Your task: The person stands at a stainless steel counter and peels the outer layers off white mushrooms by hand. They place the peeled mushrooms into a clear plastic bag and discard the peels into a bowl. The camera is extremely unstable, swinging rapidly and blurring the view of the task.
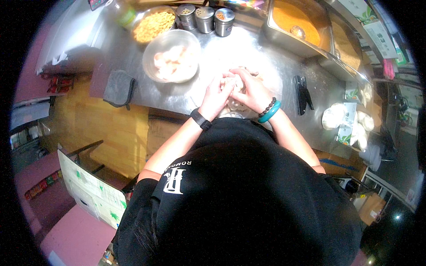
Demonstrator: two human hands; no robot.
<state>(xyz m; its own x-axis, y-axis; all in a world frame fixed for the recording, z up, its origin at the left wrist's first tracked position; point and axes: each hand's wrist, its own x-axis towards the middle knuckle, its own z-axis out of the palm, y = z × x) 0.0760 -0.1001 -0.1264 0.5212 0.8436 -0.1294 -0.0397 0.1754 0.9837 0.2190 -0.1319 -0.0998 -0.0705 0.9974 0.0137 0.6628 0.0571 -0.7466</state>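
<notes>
Close in front of my body, my left hand [217, 94] and my right hand [251, 89] meet with bent fingers around a small pale piece of food [239, 83]. Glare and the fingers hide its exact kind. More pale food pieces [235, 105] lie under and between my wrists, on what looks like clear plastic. Darker bits [254, 71] show just beyond my right fingers. To the upper left of my hands stands a translucent plastic bowl [148, 68] with pale pinkish pieces [173, 63] in it.
A metal bowl of yellow kernels or beans [154, 25] and three metal shakers [204, 20] stand at the back of the steel table [156, 96]. Deep steel pans hold orange powder [293, 20]. A black stapler-like tool [302, 94], white bagged bundles [334, 116] and a grey cloth [118, 87] lie around.
</notes>
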